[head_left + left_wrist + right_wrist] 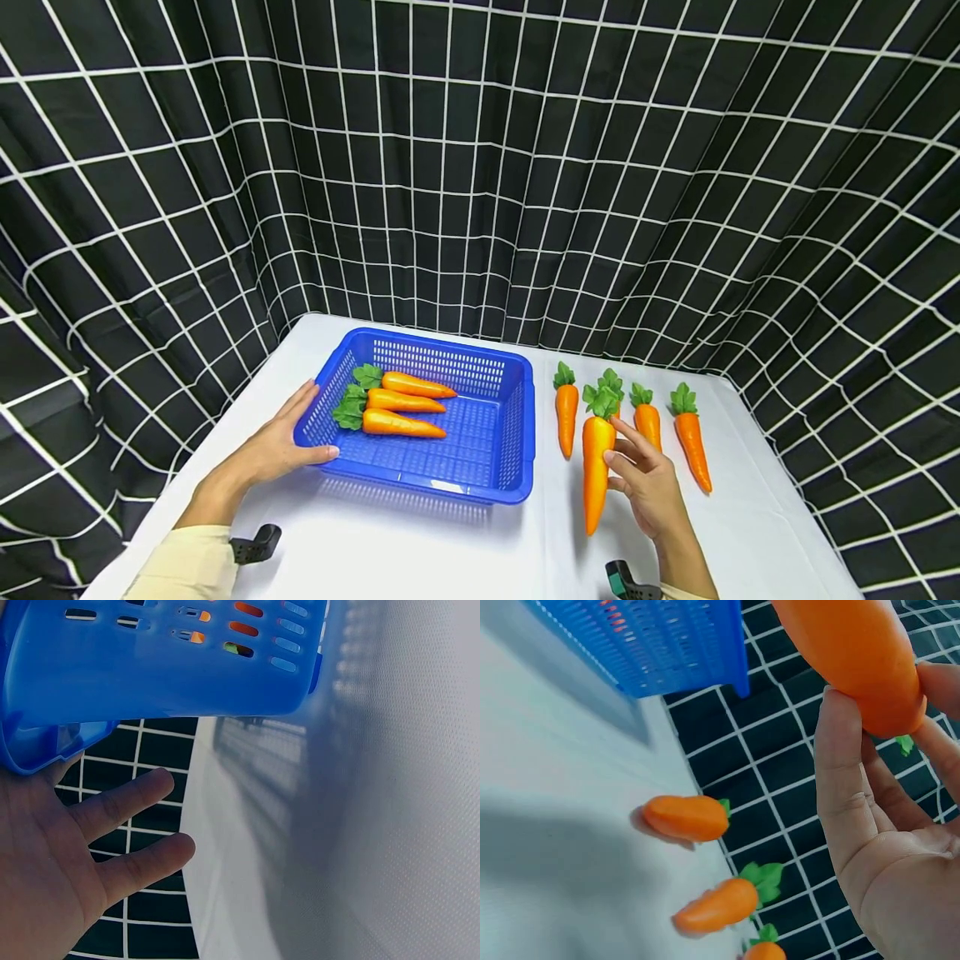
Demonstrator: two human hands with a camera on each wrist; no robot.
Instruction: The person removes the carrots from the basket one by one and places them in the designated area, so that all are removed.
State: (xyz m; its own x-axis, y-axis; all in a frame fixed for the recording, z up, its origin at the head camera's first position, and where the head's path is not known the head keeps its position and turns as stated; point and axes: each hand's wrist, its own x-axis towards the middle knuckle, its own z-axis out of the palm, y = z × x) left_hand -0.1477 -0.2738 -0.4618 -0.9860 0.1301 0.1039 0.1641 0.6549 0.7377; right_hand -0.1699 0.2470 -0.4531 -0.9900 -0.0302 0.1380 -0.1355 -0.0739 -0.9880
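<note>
A blue plastic basket [491, 492] stands on the table with 3 orange carrots [405, 423] lying in it, their green tops toward its left side. My left hand [270, 446] rests on the basket's left rim, thumb over the near corner. In the left wrist view two of its fingers [146, 862] stretch out straight, apart from the basket. My right hand [648, 483] pinches another carrot [596, 475] near its leafy end. That carrot is raised off the table, its tip pointing down. In the right wrist view the thumb and fingers press its thick end [885, 705].
Several more carrots lie right of the basket, among them a left one [567, 417] and a far-right one [693, 450]. One is partly hidden behind the held carrot. A white cloth [420, 554] covers the table. Black curtains with white grid lines [480, 167] surround it.
</note>
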